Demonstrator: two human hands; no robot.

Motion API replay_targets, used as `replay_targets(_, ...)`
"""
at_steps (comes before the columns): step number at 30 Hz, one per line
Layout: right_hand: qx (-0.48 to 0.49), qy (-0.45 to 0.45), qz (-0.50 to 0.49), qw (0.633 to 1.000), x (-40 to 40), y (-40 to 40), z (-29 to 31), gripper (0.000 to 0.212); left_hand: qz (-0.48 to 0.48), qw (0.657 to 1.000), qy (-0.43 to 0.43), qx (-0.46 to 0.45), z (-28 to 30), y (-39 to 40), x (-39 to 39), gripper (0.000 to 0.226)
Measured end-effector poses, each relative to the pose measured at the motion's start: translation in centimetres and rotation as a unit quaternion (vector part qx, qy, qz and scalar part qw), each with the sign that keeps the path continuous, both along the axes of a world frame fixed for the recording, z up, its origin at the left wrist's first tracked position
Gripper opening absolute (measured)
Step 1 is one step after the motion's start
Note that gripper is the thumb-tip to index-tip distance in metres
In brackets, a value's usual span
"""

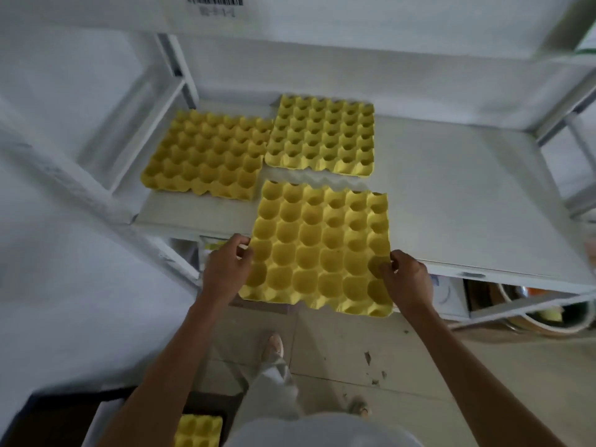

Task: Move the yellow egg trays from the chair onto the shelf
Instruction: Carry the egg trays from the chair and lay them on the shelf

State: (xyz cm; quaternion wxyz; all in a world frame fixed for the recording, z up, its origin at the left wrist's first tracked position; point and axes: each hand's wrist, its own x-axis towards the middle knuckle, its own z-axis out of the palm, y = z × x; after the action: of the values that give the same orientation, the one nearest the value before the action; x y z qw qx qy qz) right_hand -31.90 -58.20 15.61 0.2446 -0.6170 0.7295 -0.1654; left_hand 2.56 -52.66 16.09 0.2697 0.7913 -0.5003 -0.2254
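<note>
1. I hold a yellow egg tray (319,250) between both hands, cups facing up, my arms stretched forward and slightly spread
2. My left hand (225,269) pinches the tray's left edge near the front corner, thumb on top, fingers curled under
3. My right hand (408,279) grips the right edge the same way, thumb pressed onto the rim
4. The tray's far half lies over the white shelf (451,188); the near half juts out past the shelf's front edge above the floor (403,366)
5. Two more trays lie flat on the shelf behind it: the left tray (206,153) and the right tray (321,133), touching side by side
6. Another yellow tray (198,430) shows at the bottom, beside my left forearm, on a dark surface
</note>
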Motion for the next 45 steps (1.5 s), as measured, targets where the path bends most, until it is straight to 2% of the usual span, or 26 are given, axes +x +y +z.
replay_targets(2, 0.009, -0.013, -0.035, 0.999, 1.4, -0.9, -0.5, 0.013, -0.026, 1.0, 0.008, 0.003, -0.9, -1.9, 1.5, 0.025)
replay_targets(5, -0.004, -0.045, -0.084, 0.995, 3.4, -2.0, -0.9, 0.024, -0.05, 0.998, 0.024, 0.016, -1.1, -4.1, 3.1, 0.036)
replay_targets(9, -0.006, -0.052, -0.13, 0.99, 4.9, -3.5, -1.3, 0.028, -0.085, 0.994, 0.039, 0.048, -1.5, -5.5, 4.1, 0.046)
replay_targets(12, -0.01, -0.046, -0.159, 0.986, 5.5, -4.8, -1.4, 0.029, -0.103, 0.993, 0.039, 0.043, -1.6, -6.5, 4.8, 0.046)
replay_targets(19, -0.014, -0.028, -0.178, 0.983, 6.1, -5.8, -1.9, 0.028, -0.089, 0.989, 0.113, -0.024, -2.0, -6.4, 4.7, 0.037)
replay_targets(24, -0.021, -0.007, -0.163, 0.986, 6.3, -5.7, -1.6, 0.029, -0.087, 0.986, 0.143, -0.017, -2.0, -6.4, 4.9, 0.038)
replay_targets(30, 0.035, -0.005, -0.144, 0.989, 6.1, -5.7, -0.6, 0.03, -0.088, 0.99, 0.106, -0.003, -1.9, -5.8, 4.5, 0.046)
replay_targets(34, 0.068, 0.015, -0.127, 0.989, 5.9, -5.8, 0.0, 0.042, -0.064, 0.991, 0.114, 0.008, -1.4, -5.4, 3.6, 0.046)
replay_targets(39, 0.082, -0.008, -0.086, 0.993, 6.0, -6.4, 0.8, 0.054, -0.017, 0.996, 0.09, 0.01, 0.0, -4.0, 2.9, 0.051)
replay_targets(42, 0.048, 0.014, -0.04, 0.998, 5.6, -6.4, 1.2, 0.065, 0.032, 0.997, 0.061, 0.016, 0.6, -1.9, 2.6, 0.056)
replay_targets(45, -0.076, 0.084, 0.068, 0.991, 4.9, -5.8, 1.9, 0.069, 0.085, 0.996, 0.025, 0.008, 1.6, 1.7, 1.2, 0.053)
